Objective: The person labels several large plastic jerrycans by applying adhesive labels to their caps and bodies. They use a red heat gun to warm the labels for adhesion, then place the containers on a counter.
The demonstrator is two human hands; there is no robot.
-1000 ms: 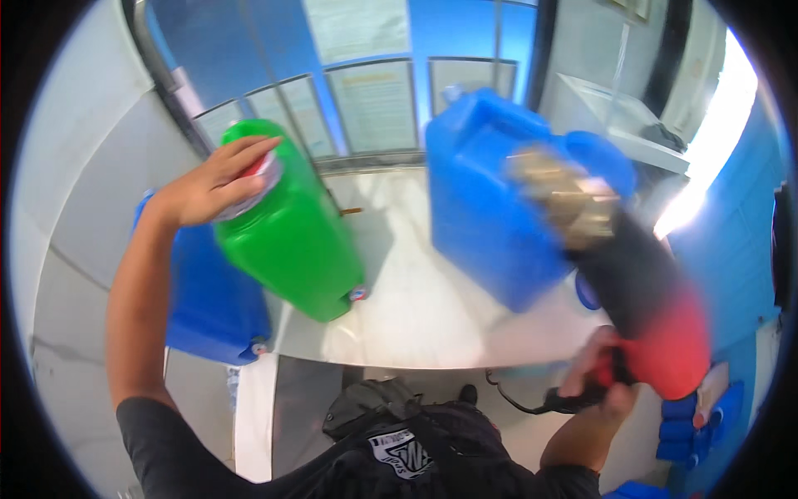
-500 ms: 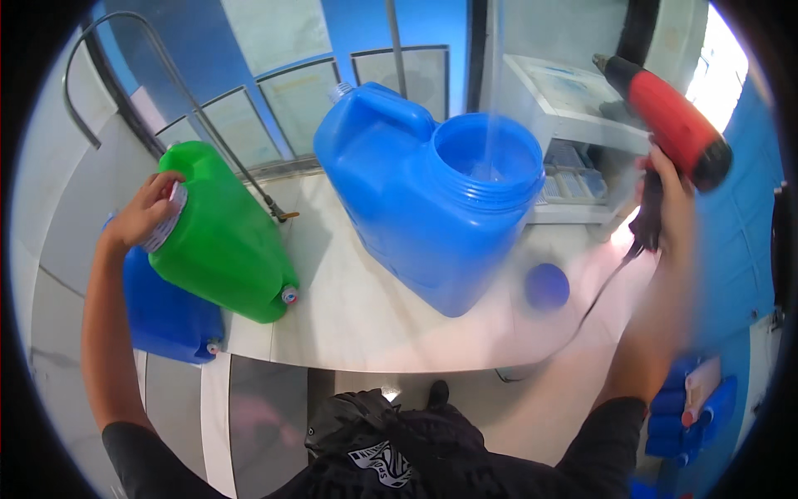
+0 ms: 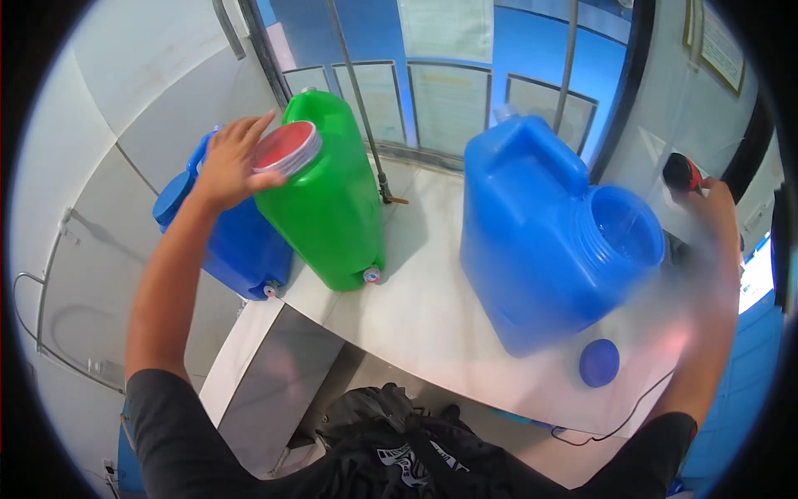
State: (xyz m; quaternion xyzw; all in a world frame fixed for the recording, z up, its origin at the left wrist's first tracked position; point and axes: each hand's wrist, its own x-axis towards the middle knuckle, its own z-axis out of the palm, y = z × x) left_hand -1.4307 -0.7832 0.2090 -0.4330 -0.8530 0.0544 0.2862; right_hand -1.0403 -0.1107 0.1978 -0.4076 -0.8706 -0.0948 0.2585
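Observation:
My left hand (image 3: 229,166) is at the left side of the red cap (image 3: 287,145) on a green water jug (image 3: 328,208), fingers and thumb spread around its edge. A clear wrap with a pale rim shows around that cap. In my right hand (image 3: 713,204) is a red and black heat gun (image 3: 682,173), lifted at the far right and partly blurred. An uncapped blue water jug (image 3: 532,241) stands between my hands, with what looks like a thin stream of water falling into its wide mouth. Beside its base lies a round blue cap (image 3: 600,363).
A capped dark blue jug (image 3: 241,249) stands left of the green one. A metal pipe with a yellow-handled tap (image 3: 391,198) rises behind. The black cord (image 3: 640,403) hangs over the front edge of the white counter (image 3: 416,308). Glass panels line the back.
The view has turned left, so the jugs appear farther right. My left hand has opened out around the red cap. The heat gun has turned and now points away from me.

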